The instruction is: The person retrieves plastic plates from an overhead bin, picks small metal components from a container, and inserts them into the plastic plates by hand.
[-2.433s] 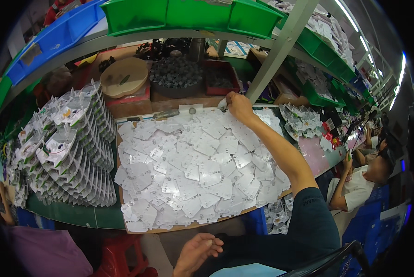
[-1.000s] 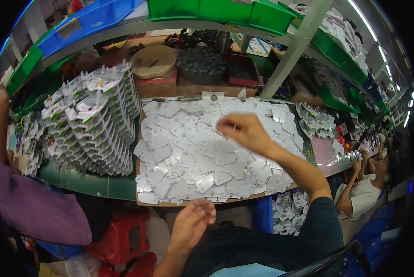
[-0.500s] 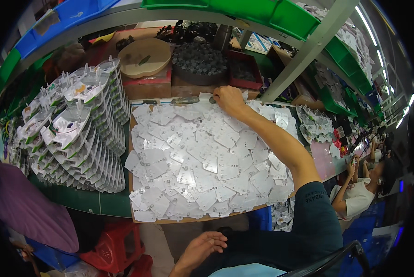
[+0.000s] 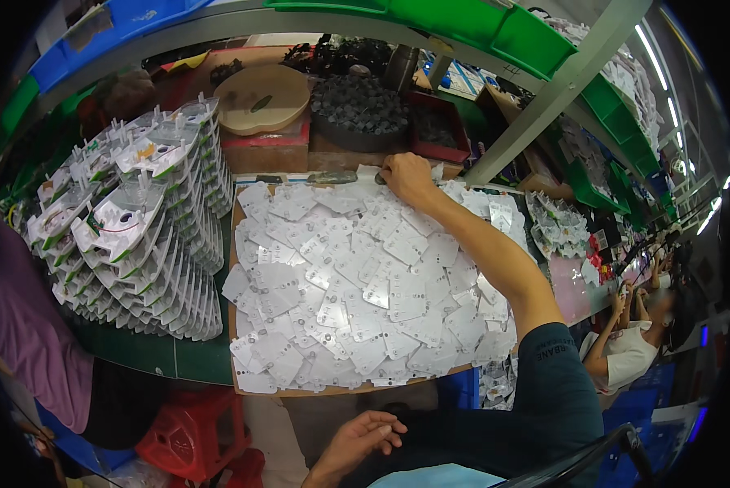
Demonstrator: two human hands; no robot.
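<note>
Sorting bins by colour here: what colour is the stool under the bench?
Red. The plastic stool shows in the head view, low left, beneath the green bench edge.

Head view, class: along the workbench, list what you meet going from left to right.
Purple sleeve of a neighbouring person → fanned stacks of clear plastic blister trays → brown board heaped with flat white plastic cards → small pile of clear blister packs → seated person in a white shirt.

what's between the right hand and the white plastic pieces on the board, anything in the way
Nothing visible. The right hand already rests at the far edge of the board, directly on the heap of white plastic pieces. The left hand is down near the lap, apart from them.
</note>
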